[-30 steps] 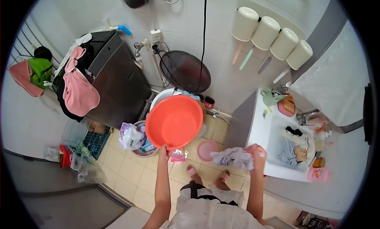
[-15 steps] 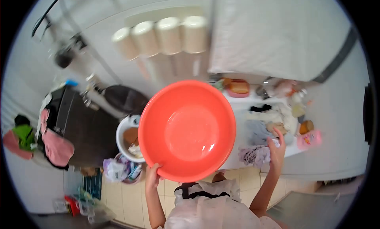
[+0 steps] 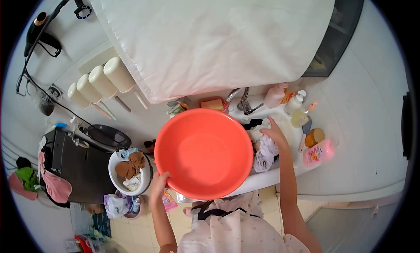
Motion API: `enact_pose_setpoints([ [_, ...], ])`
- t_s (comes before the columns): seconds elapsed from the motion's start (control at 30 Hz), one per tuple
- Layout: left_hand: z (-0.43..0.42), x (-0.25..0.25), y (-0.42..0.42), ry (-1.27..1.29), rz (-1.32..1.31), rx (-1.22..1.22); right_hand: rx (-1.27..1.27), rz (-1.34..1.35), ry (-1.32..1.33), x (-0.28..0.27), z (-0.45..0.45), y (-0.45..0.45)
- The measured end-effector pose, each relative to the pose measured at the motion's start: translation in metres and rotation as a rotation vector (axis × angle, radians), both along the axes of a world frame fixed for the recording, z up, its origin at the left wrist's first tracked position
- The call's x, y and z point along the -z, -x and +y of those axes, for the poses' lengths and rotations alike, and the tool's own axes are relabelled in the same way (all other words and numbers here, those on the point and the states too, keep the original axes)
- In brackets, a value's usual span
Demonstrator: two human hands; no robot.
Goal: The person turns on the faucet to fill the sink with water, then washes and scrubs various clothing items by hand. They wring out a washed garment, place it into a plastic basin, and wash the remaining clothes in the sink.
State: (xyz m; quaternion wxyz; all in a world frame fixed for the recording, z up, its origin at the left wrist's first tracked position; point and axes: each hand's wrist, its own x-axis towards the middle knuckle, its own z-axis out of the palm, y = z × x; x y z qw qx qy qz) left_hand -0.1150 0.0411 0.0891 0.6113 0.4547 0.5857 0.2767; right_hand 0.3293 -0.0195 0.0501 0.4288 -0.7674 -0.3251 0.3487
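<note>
Basin (image 3: 202, 150), round orange plastic, my left hand (image 3: 159, 184) grips; handling crumpled lilac cloth (image 3: 264, 155) under right hand (image 3: 275, 135), hold unclear, likely needs pinching.

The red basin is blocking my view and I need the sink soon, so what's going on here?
A person's left hand grips the near rim of the red basin, while the right hand is at the pale clothes in the sink; how firmly it holds them is unclear. A white bucket with brown cloth in it stands off to the left.
</note>
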Motion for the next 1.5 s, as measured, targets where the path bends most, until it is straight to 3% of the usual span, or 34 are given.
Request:
enact_pose_setpoints([
  [0.1, -0.004, -0.017, -0.023, -0.02, 0.067, 0.03, -0.03, -0.063, 0.017, 0.039, 0.048, -0.033],
  [0.23, -0.006, -0.012, -0.033, -0.032, 0.047, -0.03, -0.025, 0.126, 0.072, 0.044, 0.084, -0.045],
  [0.4, -0.006, -0.001, -0.032, 0.071, -0.049, -0.08, 0.126, -0.017, -0.103, 0.053, 0.108, -0.05],
  [0.47, -0.011, 0.005, -0.032, 0.112, -0.175, -0.068, 0.125, -0.035, -0.098, 0.059, 0.108, -0.053],
  [0.67, -0.016, 0.015, -0.035, 0.196, -0.209, -0.093, 0.173, -0.115, -0.196, 0.076, 0.106, -0.057],
  [0.9, -0.018, 0.026, -0.036, 0.219, -0.306, -0.079, 0.214, -0.052, -0.28, 0.09, 0.102, -0.059],
  [1.07, -0.022, 0.04, -0.029, 0.388, -0.396, -0.046, 0.275, 0.05, -0.261, 0.083, 0.102, -0.051],
  [1.13, -0.027, 0.035, -0.028, 0.422, -0.408, -0.07, 0.335, -0.021, -0.451, 0.095, 0.117, -0.057],
  [1.27, -0.037, 0.045, -0.015, 0.507, -0.432, -0.113, 0.392, 0.029, -0.363, 0.097, 0.124, -0.056],
  [1.37, -0.056, 0.044, -0.008, 0.434, -0.433, -0.223, 0.375, 0.075, -0.297, 0.089, 0.12, -0.048],
  [1.43, -0.069, 0.047, 0.001, 0.332, -0.391, -0.238, 0.183, 0.176, -0.213, 0.079, 0.109, -0.046],
  [1.5, -0.082, 0.038, 0.003, 0.24, -0.349, -0.25, 0.209, 0.158, -0.235, 0.061, 0.097, -0.03],
])
